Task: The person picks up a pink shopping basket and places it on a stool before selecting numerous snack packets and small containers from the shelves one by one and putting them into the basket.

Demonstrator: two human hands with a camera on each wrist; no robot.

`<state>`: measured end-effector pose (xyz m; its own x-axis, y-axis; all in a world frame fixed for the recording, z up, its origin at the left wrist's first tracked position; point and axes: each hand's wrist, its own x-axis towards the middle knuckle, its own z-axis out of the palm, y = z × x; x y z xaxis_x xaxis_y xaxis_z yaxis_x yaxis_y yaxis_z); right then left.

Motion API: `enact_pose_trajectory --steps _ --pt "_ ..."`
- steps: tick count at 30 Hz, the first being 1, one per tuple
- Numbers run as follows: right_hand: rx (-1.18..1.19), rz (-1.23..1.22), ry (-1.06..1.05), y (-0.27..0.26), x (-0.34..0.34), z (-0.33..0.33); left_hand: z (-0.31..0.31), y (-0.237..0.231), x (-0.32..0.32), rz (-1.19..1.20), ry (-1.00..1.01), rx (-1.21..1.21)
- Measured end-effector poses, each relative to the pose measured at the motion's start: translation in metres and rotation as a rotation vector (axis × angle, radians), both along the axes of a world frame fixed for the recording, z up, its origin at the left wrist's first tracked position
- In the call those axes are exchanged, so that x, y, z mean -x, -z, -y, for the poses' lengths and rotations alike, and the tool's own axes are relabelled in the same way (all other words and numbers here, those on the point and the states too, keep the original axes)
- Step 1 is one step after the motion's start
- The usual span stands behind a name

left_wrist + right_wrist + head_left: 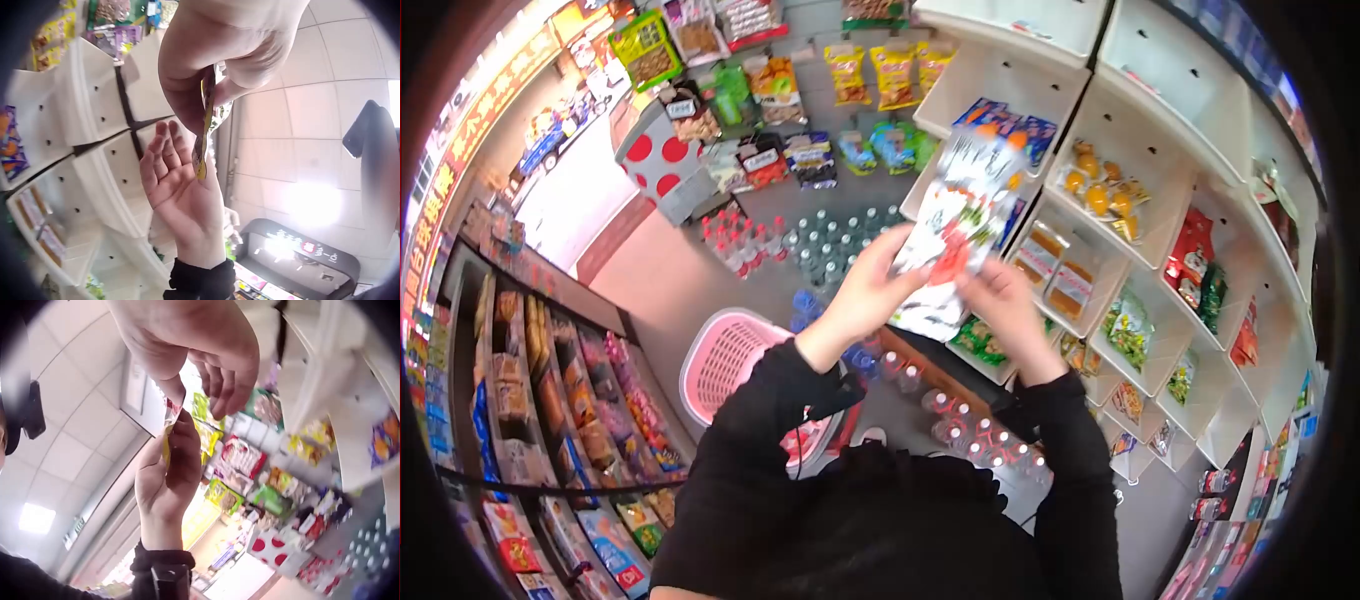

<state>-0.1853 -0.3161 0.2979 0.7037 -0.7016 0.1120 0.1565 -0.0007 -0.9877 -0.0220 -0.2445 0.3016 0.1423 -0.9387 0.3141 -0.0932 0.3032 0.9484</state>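
Head view: our left hand (pixel 868 297) pinches a silvery packet (pixel 975 190) in front of the white bins (pixel 990 85), its printed face towards us, likely so we can see it. Left wrist view: we see it edge-on, our right hand (pixel 187 203) open alongside. Right wrist view: our right thumb (pixel 171 386) meets its edge, perhaps steadying it, fingers loosely bent.

Both my arms reach out ahead of me, the left sleeve (pixel 765 405) and right sleeve (pixel 1075 470) black and ending near my bare wrists. My left hand (pixel 872 287) pinches between thumb and fingers. My right hand (pixel 1008 308) is near it, palm turned towards the left one, its fingers (pixel 165 150) relaxed and slightly bent.
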Motion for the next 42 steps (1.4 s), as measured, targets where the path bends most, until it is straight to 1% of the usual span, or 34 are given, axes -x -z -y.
enact_pose_trajectory --steps 1,2,3,5,6,8,11,12,13,14,15,17,18,19,20,22,23,24,25,27,28,29,30,31,32,33,34,35,36,37,39,40,41,42 --pt "-0.083 -0.033 -0.067 0.026 -0.012 -0.012 -0.018 0.023 -0.008 -0.065 -0.034 -0.047" --pt "-0.305 0.051 -0.166 0.047 -0.026 -0.028 -0.038 0.043 -0.02 0.002 -0.083 -0.134" --pt "-0.417 0.001 -0.19 0.087 -0.039 -0.039 -0.057 0.07 -0.031 -0.072 -0.121 -0.191" --pt "-0.579 0.028 -0.241 0.11 -0.064 -0.076 -0.105 0.089 -0.042 -0.267 -0.164 -0.363" --pt "-0.596 -0.061 -0.264 0.148 -0.076 -0.09 -0.126 0.098 -0.049 -0.245 -0.185 -0.456" --pt "-0.566 -0.188 -0.341 0.178 -0.093 -0.118 -0.165 0.126 -0.058 -0.361 -0.228 -0.467" --pt "-0.638 -0.206 -0.376 0.201 -0.11 -0.157 -0.213 0.181 -0.073 -0.764 -0.364 -0.722" --pt "-0.769 -0.058 -0.411 0.211 -0.117 -0.17 -0.228 0.202 -0.083 -0.75 -0.363 -0.792" --pt "-0.652 -0.075 -0.499 0.217 -0.115 -0.173 -0.24 0.223 -0.091 -0.734 -0.364 -0.861" --pt "-0.691 -0.226 -0.565 0.245 -0.121 -0.179 -0.243 0.236 -0.09 -0.748 -0.411 -0.86" --pt "-0.527 -0.146 -0.441 0.221 -0.116 -0.185 -0.247 0.249 -0.09 -0.766 -0.464 -0.859" --pt "-0.471 -0.408 -0.459 0.247 -0.119 -0.192 -0.267 0.301 -0.117 -0.717 -0.341 -1.018" --pt "-0.309 -0.323 -0.361 0.245 -0.115 -0.197 -0.277 0.314 -0.13 0.001 -0.074 -0.833" --pt "-0.561 -0.552 -0.59 0.191 -0.103 -0.178 -0.282 0.325 -0.137 0.692 0.174 -0.562" --pt "-0.558 -0.602 -0.609 0.206 -0.105 -0.178 -0.279 0.336 -0.135 0.694 0.183 -0.541" --pt "-0.549 -0.656 -0.617 0.261 -0.111 -0.181 -0.267 0.358 -0.124 -0.353 -0.169 -0.84" --pt "-0.479 -0.61 -0.622 0.283 -0.113 -0.18 -0.254 0.344 -0.111 -0.891 -0.34 -0.942" --pt "-0.409 -0.563 -0.631 0.306 -0.114 -0.178 -0.25 0.323 -0.106 -0.778 -0.322 -0.94" --pt "-0.4 -0.563 -0.624 0.297 -0.109 -0.171 -0.251 0.342 -0.111 -0.775 -0.316 -0.931" --pt "-0.353 -0.51 -0.539 0.269 -0.094 -0.15 -0.241 0.373 -0.165 -0.248 -0.154 -1.046" --pt "-0.287 -0.469 -0.675 0.275 -0.093 -0.131 -0.24 0.39 -0.191 0.019 -0.076 -1.086" --pt "-0.137 -0.45 -0.649 0.236 -0.082 -0.116 -0.241 0.401 -0.199 0.286 0.001 -1.115" --pt "-0.099 -0.468 -0.593 0.236 -0.076 -0.099 -0.244 0.415 -0.199 0.553 0.077 -1.134" --pt "0.042 -0.521 -0.533 0.194 -0.062 -0.083 -0.22 0.381 -0.199 0.551 0.071 -1.132" --pt "0.197 -0.498 -0.483 0.189 -0.054 -0.063 -0.185 0.326 -0.199 0.623 0.238 -1.201" --pt "0.363 -0.495 -0.526 0.134 -0.041 -0.04 -0.166 0.277 -0.196 0.347 0.073 -1.081" --pt "0.176 -0.437 -0.463 0.093 -0.023 -0.028 -0.127 0.24 -0.197 0.834 0.226 -0.892" --pt "0.482 -0.404 -0.333 0.056 -0.01 -0.015 -0.098 0.205 -0.197 0.842 0.204 -0.698" --pt "0.587 -0.353 -0.242 0.031 0.005 0.002 -0.072 0.128 -0.169 0.744 0.182 -0.624" --pt "0.518 -0.302 -0.163 0.014 0.017 0.021 -0.048 0.042 -0.131 0.918 0.195 -0.478" --pt "0.615 -0.243 0.032 -0.055 0.044 0.035 0.001 -0.036 -0.101 0.856 0.235 -0.257" --pt "0.534 -0.279 0.102 -0.087 0.058 0.037 0.018 -0.074 -0.08 0.799 0.234 -0.071" --pt "0.594 -0.244 0.189 -0.109 0.071 0.041 0.036 -0.113 -0.061 0.948 0.254 0.089" --pt "0.693 -0.302 0.246 -0.128 0.083 0.051 0.058 -0.137 -0.048 0.942 0.257 0.109"
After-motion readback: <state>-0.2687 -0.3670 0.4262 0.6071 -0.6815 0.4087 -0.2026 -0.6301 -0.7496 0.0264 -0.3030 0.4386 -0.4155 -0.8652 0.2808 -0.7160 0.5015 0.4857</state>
